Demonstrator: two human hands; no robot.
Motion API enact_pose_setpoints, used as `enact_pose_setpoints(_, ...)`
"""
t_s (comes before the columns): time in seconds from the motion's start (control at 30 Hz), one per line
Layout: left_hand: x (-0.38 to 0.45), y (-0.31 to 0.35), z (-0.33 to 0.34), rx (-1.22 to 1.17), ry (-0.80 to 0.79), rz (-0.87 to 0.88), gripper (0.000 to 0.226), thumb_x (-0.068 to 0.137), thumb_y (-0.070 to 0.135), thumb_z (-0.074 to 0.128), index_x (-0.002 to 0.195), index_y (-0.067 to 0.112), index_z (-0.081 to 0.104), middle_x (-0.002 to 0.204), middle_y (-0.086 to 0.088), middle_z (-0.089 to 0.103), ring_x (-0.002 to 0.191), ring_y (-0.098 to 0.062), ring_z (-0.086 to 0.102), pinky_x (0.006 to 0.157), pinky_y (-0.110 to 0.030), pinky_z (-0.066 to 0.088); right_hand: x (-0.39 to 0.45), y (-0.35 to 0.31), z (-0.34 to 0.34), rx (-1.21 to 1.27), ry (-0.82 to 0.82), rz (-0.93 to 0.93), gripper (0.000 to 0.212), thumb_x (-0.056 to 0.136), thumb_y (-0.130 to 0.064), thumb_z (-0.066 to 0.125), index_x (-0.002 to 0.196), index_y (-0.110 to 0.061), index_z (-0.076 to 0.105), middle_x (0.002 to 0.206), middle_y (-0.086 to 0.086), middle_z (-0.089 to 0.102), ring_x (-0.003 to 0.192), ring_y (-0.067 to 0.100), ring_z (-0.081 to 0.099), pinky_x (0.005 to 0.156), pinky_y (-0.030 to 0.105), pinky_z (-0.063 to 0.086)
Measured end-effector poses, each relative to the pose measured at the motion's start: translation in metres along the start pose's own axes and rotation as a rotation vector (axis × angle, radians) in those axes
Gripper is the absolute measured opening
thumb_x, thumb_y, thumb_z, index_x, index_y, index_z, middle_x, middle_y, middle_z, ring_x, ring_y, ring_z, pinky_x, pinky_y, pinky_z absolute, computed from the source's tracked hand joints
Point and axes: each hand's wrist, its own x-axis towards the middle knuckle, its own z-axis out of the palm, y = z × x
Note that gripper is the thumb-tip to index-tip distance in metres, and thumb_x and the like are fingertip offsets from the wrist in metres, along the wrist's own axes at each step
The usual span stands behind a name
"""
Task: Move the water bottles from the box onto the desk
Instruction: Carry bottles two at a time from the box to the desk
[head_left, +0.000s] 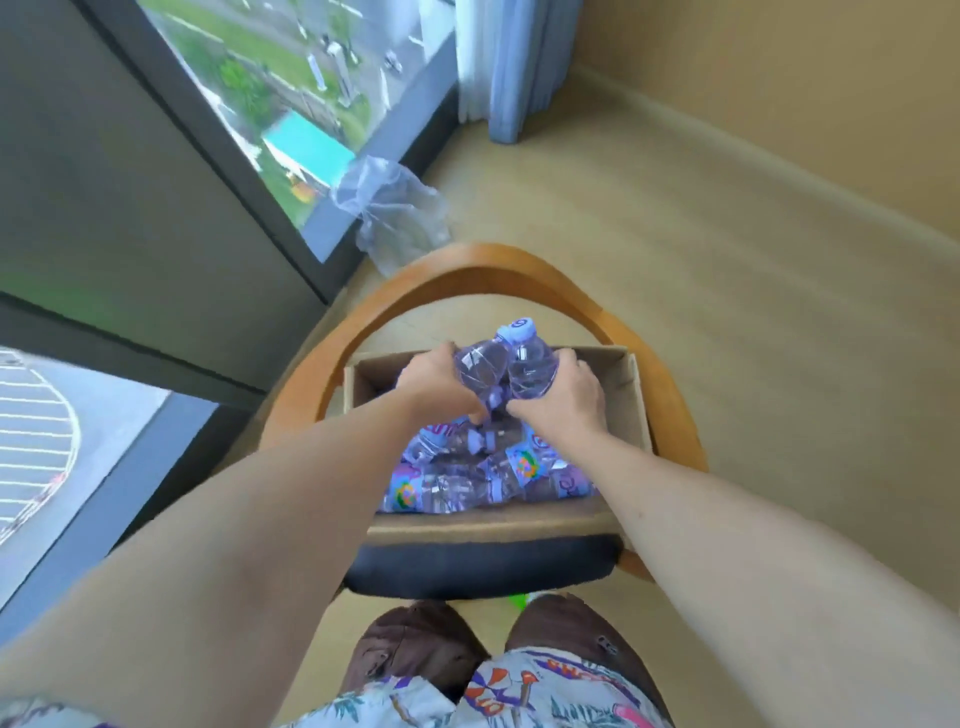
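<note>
We hold two water bottles (506, 366) just above the far end of the cardboard box (631, 405), our left hand (436, 387) wrapped around one and our right hand (563, 395) around the other. More bottles (467, 478) lie in the box's near half. The box sits on the dark seat (478, 566) of a wooden chair (483, 262); beyond the chair, crumpled clear plastic (392, 213) lies by the window (291, 104).

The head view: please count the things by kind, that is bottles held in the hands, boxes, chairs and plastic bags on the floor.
Bottles held in the hands: 2
Cardboard box: 1
Wooden chair: 1
Clear plastic bag on the floor: 1
Total: 5
</note>
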Motion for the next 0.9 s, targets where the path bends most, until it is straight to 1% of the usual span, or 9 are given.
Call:
enact_pose_setpoints(0.1, -0.029, 0.002, -0.031, -0.087, 0.104, -0.023, 0.061, 0.055, 0.033, 0.088, 0.098, 0.022, 0.047, 0.091, 0.002, 0.06, 0.08, -0.016, 0.059, 0.055, -0.027, 0.042, -0.001, -0.035, -0.01, 0.041, -0.014, -0.107, 0.071, 0.054, -0.049, 0.083, 0.107, -0.015, 0.052, 0.107, 0.007, 0.065, 0.105, 0.031, 0.06, 0.083, 0.036, 0.047)
enact_pose_setpoints(0.2, -0.064, -0.003, -0.06, -0.139, 0.238, -0.067, 0.063, 0.053, 0.036, 0.085, 0.103, 0.021, 0.049, 0.093, 0.002, 0.061, 0.083, -0.018, 0.061, 0.063, -0.03, 0.047, -0.005, -0.073, -0.023, 0.071, -0.033, -0.232, 0.073, 0.048, -0.058, 0.082, 0.1, -0.021, 0.046, 0.096, 0.0, 0.059, 0.09, 0.025, 0.056, 0.073, 0.032, 0.04)
enact_pose_setpoints(0.3, -0.109, -0.015, -0.081, -0.235, 0.392, -0.123, 0.064, 0.052, 0.035, 0.082, 0.107, 0.023, 0.052, 0.091, 0.003, 0.062, 0.082, -0.018, 0.063, 0.068, -0.033, 0.055, -0.018, -0.111, -0.034, 0.077, -0.065, -0.374, 0.071, 0.046, -0.06, 0.074, 0.097, -0.022, 0.042, 0.089, -0.003, 0.053, 0.091, 0.027, 0.06, 0.072, 0.028, 0.036)
enact_pose_setpoints(0.37, -0.139, -0.026, -0.089, -0.296, 0.496, -0.166, 0.058, 0.052, 0.031, 0.08, 0.103, 0.024, 0.053, 0.091, 0.0, 0.066, 0.084, -0.021, 0.066, 0.073, -0.036, 0.06, -0.031, -0.133, -0.038, 0.088, -0.088, -0.494, 0.075, 0.043, -0.063, 0.07, 0.099, -0.021, 0.044, 0.087, -0.007, 0.052, 0.092, 0.025, 0.059, 0.074, 0.028, 0.039)
enact_pose_setpoints(0.47, -0.186, -0.046, -0.098, -0.38, 0.642, -0.227, 0.06, 0.048, 0.032, 0.08, 0.101, 0.025, 0.053, 0.091, 0.001, 0.066, 0.084, -0.02, 0.066, 0.074, -0.037, 0.06, -0.056, -0.163, -0.037, 0.096, -0.134, -0.649, 0.08, 0.049, -0.057, 0.079, 0.11, -0.012, 0.053, 0.102, 0.004, 0.064, 0.1, 0.027, 0.063, 0.085, 0.037, 0.053)
enact_pose_setpoints(0.6, -0.251, -0.08, -0.101, -0.419, 0.821, -0.342, 0.063, 0.043, 0.035, 0.08, 0.098, 0.027, 0.052, 0.087, 0.005, 0.064, 0.081, -0.015, 0.063, 0.072, -0.034, 0.058, -0.106, -0.196, -0.024, 0.075, -0.221, -0.822, 0.064, 0.056, -0.052, 0.084, 0.098, -0.024, 0.043, 0.078, -0.011, 0.048, 0.08, 0.021, 0.053, 0.072, 0.03, 0.04)
enact_pose_setpoints(0.67, -0.284, -0.099, -0.099, -0.449, 0.889, -0.42, 0.068, 0.041, 0.035, 0.081, 0.103, 0.026, 0.054, 0.089, 0.005, 0.064, 0.083, -0.017, 0.064, 0.078, -0.039, 0.059, -0.135, -0.209, -0.013, 0.062, -0.283, -0.911, 0.062, 0.059, -0.053, 0.082, 0.099, -0.027, 0.043, 0.08, -0.009, 0.05, 0.08, 0.021, 0.057, 0.071, 0.031, 0.042)
enact_pose_setpoints(0.77, -0.336, -0.124, -0.087, -0.509, 0.954, -0.537, 0.081, 0.039, 0.035, 0.08, 0.115, 0.028, 0.052, 0.096, 0.001, 0.065, 0.088, -0.021, 0.065, 0.081, -0.04, 0.06, -0.183, -0.227, 0.002, 0.042, -0.372, -1.044, 0.061, 0.063, -0.055, 0.081, 0.104, -0.031, 0.042, 0.088, -0.009, 0.057, 0.085, 0.02, 0.065, 0.078, 0.039, 0.056)
enact_pose_setpoints(0.9, -0.412, -0.153, -0.06, -0.542, 1.047, -0.699, 0.073, 0.043, 0.035, 0.083, 0.109, 0.031, 0.051, 0.1, -0.001, 0.065, 0.091, -0.023, 0.064, 0.075, -0.033, 0.057, -0.256, -0.241, 0.021, 0.01, -0.497, -1.186, 0.063, 0.064, -0.057, 0.08, 0.109, -0.028, 0.047, 0.096, -0.004, 0.066, 0.087, 0.021, 0.066, 0.081, 0.043, 0.057)
